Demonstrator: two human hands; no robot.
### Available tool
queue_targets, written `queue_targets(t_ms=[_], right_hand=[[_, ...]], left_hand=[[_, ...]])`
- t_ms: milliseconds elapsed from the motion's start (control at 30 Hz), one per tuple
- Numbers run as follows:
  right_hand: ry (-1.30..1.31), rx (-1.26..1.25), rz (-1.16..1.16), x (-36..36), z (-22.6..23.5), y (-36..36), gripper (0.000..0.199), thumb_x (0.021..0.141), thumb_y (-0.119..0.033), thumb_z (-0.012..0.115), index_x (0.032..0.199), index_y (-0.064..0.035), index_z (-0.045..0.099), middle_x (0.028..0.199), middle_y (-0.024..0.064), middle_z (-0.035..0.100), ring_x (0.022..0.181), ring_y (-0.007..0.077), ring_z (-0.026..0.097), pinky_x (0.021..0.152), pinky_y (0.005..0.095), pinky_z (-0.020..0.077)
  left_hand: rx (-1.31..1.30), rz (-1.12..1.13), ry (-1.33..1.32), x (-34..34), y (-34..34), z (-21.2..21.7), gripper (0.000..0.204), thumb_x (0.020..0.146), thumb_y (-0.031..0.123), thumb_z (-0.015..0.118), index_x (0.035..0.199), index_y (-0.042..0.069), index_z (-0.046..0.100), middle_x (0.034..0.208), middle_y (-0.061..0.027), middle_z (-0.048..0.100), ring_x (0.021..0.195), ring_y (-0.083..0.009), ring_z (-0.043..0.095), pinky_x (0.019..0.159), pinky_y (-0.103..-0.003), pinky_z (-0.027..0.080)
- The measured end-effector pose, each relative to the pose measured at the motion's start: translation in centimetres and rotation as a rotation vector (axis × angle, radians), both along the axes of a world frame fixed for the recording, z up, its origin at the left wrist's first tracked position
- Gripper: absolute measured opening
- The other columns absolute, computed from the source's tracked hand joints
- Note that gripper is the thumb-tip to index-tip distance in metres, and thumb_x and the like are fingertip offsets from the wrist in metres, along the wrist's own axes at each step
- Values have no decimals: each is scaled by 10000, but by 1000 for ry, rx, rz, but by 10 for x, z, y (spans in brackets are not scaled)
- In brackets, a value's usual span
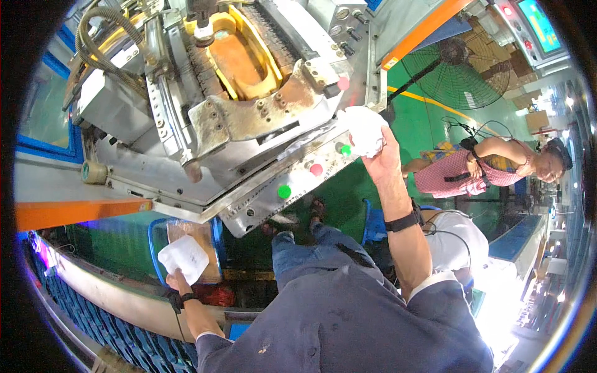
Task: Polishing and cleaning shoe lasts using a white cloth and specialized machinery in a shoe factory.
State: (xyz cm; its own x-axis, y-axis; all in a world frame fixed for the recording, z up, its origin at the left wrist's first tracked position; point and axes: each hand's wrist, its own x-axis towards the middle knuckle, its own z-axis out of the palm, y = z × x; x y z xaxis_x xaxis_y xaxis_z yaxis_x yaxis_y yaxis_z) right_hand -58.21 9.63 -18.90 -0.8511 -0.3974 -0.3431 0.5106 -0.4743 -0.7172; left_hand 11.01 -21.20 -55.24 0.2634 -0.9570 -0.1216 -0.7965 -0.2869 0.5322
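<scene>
My left hand (178,281) is closed on the lower edge of a white, squarish piece with rounded corners (184,258); its material is hard to tell. The piece is held over a blue-framed stand (217,239) with a brown board on it. On the other side, my right hand (384,156) grips a white bunched cloth (364,129), its fingers partly hidden behind it. That cloth is at the right front corner of a metal machine (261,121), beside the green and red buttons (316,170) of its front panel. Inside the machine sits a yellow oval frame (271,81) around an orange-brown bed.
A conveyor (124,301) runs along the lower left. Orange posts (81,215) flank the machine. At the right are a large black fan (457,74), a control screen (540,25) and a person in a pink checked apron (444,172). A white rounded shape (457,241) is near my right forearm.
</scene>
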Motion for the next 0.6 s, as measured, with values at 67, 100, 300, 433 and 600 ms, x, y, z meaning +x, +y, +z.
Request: queue_targets(t_ms=[67,100,300,433,600], right_hand=[[42,-97,38,-7,8,-1,454,1025,-289,398,1350,12,498,1323,149,605,1166,306,618,959,508,530],[13,-74,2,-11,12,-3,460,1022,-293,398,1348,16,499,1323,152,604,1171,310,615,968,510,524],[-110,-263,102,-52,38,-37,447,1011,-246,395,1348,30,497,1349,151,585,1232,296,575,1062,479,456],[44,-254,194,-102,47,-103,367,1004,-140,448,1331,17,503,1290,124,614,1168,245,613,997,422,507],[208,-85,376,-151,25,-234,224,919,-72,584,1119,14,633,1023,81,695,878,176,678,764,332,553]], left_hand=[[146,-37,-15,-3,-11,-8,499,679,184,773,1013,-148,611,931,-231,688,829,-321,670,742,-420,546],[208,-35,69,-1,-9,-1,512,665,178,793,1019,-142,606,957,-234,683,855,-314,667,763,-415,543],[-52,-36,-308,-44,45,103,574,667,105,822,1126,-130,570,1151,-245,644,1026,-354,638,877,-408,503],[-58,-269,81,-141,137,174,291,711,8,710,972,-27,587,983,-132,635,880,-233,586,748,-399,487],[145,-373,28,-207,262,177,309,645,135,737,754,-17,492,752,-173,521,711,-324,510,680,-427,439]])
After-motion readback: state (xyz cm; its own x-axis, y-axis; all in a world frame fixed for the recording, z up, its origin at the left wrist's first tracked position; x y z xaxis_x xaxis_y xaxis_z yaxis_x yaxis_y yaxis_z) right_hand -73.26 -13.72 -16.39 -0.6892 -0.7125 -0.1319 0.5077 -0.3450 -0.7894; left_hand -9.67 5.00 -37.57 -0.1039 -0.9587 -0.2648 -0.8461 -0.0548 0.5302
